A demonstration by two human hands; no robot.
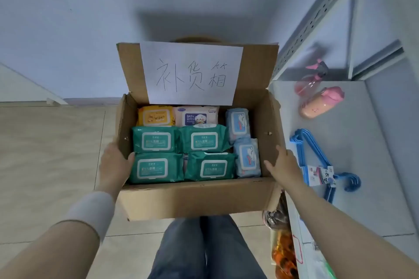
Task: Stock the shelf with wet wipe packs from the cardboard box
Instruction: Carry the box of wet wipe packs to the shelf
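cardboard box [192,197], wipe packs [156,167] inside — green, blue, yellow

My left hand [115,163] grips the cardboard box [195,197] by its left wall, thumb inside; my right hand [281,165] grips the right wall. Four green wipe packs [156,140] inside, blue packs [238,123] along right wall. Hangers [317,158] on shelf [362,210] alongside.

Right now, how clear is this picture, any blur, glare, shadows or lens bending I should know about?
Head view: soft, even light, no glare; the flap of the cardboard box casts a broad shadow on the wall; the shelf upright leans from wide-angle distortion; small print on the green packs is too blurred to read.
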